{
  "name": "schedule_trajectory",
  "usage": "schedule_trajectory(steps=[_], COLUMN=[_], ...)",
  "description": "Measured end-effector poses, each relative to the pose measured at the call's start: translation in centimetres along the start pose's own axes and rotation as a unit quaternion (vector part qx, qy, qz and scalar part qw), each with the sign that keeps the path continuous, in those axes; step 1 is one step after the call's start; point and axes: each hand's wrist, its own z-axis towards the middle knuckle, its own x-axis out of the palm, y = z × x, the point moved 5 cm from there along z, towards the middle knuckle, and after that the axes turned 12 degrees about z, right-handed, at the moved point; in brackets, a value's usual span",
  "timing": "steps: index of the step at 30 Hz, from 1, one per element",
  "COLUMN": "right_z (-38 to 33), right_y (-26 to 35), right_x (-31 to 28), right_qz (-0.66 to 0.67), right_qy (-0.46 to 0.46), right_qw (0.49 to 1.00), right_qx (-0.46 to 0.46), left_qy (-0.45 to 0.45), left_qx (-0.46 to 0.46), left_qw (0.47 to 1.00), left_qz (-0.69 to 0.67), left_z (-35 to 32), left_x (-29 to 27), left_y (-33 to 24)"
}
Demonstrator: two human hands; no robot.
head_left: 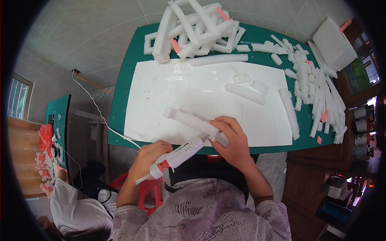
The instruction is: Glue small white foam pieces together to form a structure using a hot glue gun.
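My left hand [149,157] is closed around a white hot glue gun [185,152] with a clear glue stick poking out of its back end. The gun's nozzle meets, or nearly meets, the near right end of a white foam strip [187,119]. That same end is pinched between the fingers and thumb of my right hand [233,141]. The strip slants up to the left over a white sheet [161,88]; whether its far end rests on the sheet I cannot tell.
Several white foam pieces [245,93] lie on the sheet. On the green table [120,106], joined foam frames [193,36] stand at the back and loose foam strips [307,84] crowd the right. A white cord [98,108] runs left to the wall. Another person [76,203] sits at left.
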Motion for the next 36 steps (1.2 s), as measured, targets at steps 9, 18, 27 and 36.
schedule_trajectory(steps=[9,18,27,36], right_z=[0.1,0.5,0.9,1.2], right_y=[-1.0,-3.4,-4.0,-3.8], right_x=[-1.4,-3.4,-4.1,-7.4], right_qz=[0.012,0.017,-0.027,-0.06], right_qy=[-0.013,-0.002,0.015,0.057], right_qw=[1.0,0.996,0.996,0.994], right_qx=[0.025,0.088,0.08,0.075], left_qy=[-0.014,-0.03,0.02,0.013], left_qx=[-0.032,-0.206,-0.207,-0.188], left_qw=[0.999,0.977,0.975,0.946], left_qz=[0.007,0.043,0.08,0.262], left_z=[-0.6,-4.4,-2.3,-1.5], left_x=[-1.3,-3.8,-5.4,-5.9], left_y=[1.2,7.5,9.9,5.7])
